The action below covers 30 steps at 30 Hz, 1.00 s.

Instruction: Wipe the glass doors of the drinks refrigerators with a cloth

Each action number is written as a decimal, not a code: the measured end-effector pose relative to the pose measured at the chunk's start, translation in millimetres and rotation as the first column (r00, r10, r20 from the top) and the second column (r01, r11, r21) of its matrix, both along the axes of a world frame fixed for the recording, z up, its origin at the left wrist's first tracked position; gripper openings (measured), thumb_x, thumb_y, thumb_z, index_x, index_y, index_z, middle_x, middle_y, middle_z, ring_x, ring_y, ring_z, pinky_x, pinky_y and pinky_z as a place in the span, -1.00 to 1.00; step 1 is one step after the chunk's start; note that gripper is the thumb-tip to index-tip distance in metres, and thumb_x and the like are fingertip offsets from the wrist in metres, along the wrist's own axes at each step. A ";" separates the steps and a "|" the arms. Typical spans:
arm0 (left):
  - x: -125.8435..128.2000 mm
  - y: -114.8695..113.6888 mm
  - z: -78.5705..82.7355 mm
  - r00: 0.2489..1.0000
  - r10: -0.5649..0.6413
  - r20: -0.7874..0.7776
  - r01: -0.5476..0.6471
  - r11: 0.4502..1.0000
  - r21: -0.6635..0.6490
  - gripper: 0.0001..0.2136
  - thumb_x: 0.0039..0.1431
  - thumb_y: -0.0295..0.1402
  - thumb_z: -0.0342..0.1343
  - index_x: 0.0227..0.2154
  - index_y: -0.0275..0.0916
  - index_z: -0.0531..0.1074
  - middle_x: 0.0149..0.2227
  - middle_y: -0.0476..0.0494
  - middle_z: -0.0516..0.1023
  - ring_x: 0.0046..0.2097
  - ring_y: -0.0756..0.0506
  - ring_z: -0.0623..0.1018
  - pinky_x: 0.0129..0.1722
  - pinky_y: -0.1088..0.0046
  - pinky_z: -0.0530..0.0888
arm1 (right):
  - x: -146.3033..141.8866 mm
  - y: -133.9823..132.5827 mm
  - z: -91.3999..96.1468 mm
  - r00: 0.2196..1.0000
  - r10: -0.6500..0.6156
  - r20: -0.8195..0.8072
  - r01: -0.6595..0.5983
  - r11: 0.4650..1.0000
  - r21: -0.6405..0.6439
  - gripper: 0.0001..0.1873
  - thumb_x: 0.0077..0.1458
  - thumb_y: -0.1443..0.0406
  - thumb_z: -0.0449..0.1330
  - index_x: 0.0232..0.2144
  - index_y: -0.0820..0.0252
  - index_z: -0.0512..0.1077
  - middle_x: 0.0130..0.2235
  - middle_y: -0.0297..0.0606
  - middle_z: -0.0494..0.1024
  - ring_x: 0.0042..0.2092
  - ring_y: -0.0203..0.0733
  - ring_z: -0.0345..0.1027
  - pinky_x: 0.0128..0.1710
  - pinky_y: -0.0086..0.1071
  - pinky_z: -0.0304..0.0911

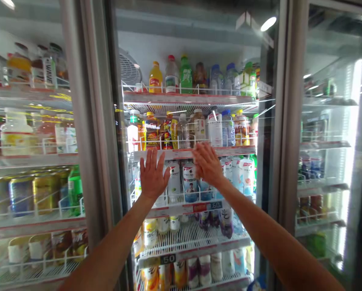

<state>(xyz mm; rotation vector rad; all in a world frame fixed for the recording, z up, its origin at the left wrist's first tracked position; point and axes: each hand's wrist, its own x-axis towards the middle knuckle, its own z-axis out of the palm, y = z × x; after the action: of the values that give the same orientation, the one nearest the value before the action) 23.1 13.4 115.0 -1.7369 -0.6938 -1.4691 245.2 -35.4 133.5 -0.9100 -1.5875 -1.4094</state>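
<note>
Where bottles (189,185) line the fridge shelves (181,154), I note: left hand (153,174), fingers spread apart, before them; right hand (208,165), alongside, grip too blurred to tell.

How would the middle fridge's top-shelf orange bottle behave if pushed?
The orange bottle looks filled near its neck, so probably hefty. Tall and narrow, it might tip, though the wire rail in front would likely catch it.

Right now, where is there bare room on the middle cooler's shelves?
On the fourth shelf down: bare wire between the pale bottles and the purple bottles, reaching the front edge. Crowded: the third shelf, behind your left hand and right hand.
</note>
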 end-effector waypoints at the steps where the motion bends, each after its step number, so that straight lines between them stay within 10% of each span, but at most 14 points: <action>1: 0.2 0.0 -0.2 1.000 0.001 -0.001 -0.001 1.000 -0.004 -0.45 0.18 -0.27 -0.03 0.22 -0.19 0.02 0.29 -0.23 -0.06 0.32 -0.17 -0.08 0.27 0.14 -0.09 | 22.9 -1.7 2.1 0.996 -0.012 -0.087 0.016 0.999 0.042 -0.54 0.17 0.30 -0.06 0.13 0.15 0.20 0.22 -0.19 0.17 0.30 -0.10 -0.16 0.22 -0.06 0.01; 7: 3.0 0.4 -0.8 1.000 0.026 0.013 -0.026 1.000 -0.012 -0.46 0.18 -0.28 -0.04 0.21 -0.22 0.05 0.29 -0.26 -0.04 0.32 -0.16 -0.09 0.27 0.14 -0.12 | 101.6 1.8 7.6 0.849 0.019 -0.528 0.148 0.951 0.272 -0.47 0.19 0.25 -0.11 0.16 0.41 0.16 0.20 0.12 0.15 0.25 0.08 -0.02 0.18 0.04 0.01; 16: 0.5 0.7 0.3 0.999 0.045 -0.006 -0.045 0.998 0.036 -0.47 0.18 -0.27 -0.04 0.20 -0.26 0.07 0.27 -0.31 0.02 0.32 -0.17 -0.08 0.26 0.13 -0.08 | -35.3 0.7 -32.2 0.999 0.031 0.025 -0.028 0.994 -0.103 -0.54 0.14 0.31 -0.01 0.11 0.07 0.22 0.23 -0.26 0.16 0.32 -0.13 -0.28 0.25 -0.08 -0.07; 25: 3.6 -1.0 -0.2 0.996 0.089 0.008 -0.089 0.995 0.038 -0.47 0.17 -0.27 -0.03 0.19 -0.28 0.08 0.27 -0.33 0.03 0.32 -0.17 -0.08 0.25 0.14 -0.07 | 102.9 -7.5 -31.0 0.854 0.003 -0.521 0.122 0.971 0.206 -0.43 0.16 0.28 -0.09 0.22 0.21 0.05 0.26 -0.05 0.04 0.28 0.01 -0.13 0.18 0.10 -0.02; 30: 2.6 -0.7 0.3 0.997 0.075 0.007 -0.075 0.996 0.038 -0.46 0.17 -0.28 -0.03 0.21 -0.25 0.04 0.28 -0.29 -0.01 0.32 -0.16 -0.09 0.26 0.14 -0.08 | 19.4 -2.5 -44.0 0.961 0.028 -0.274 -0.008 0.997 0.071 -0.44 0.15 0.32 -0.05 0.21 0.11 0.05 0.28 -0.16 0.03 0.31 -0.04 -0.23 0.21 0.03 -0.02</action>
<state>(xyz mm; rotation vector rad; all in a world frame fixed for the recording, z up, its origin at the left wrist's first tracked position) 25.7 12.6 115.3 -1.6604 -0.7216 -1.4276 264.6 -37.8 89.5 -1.0004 -1.3276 -1.2558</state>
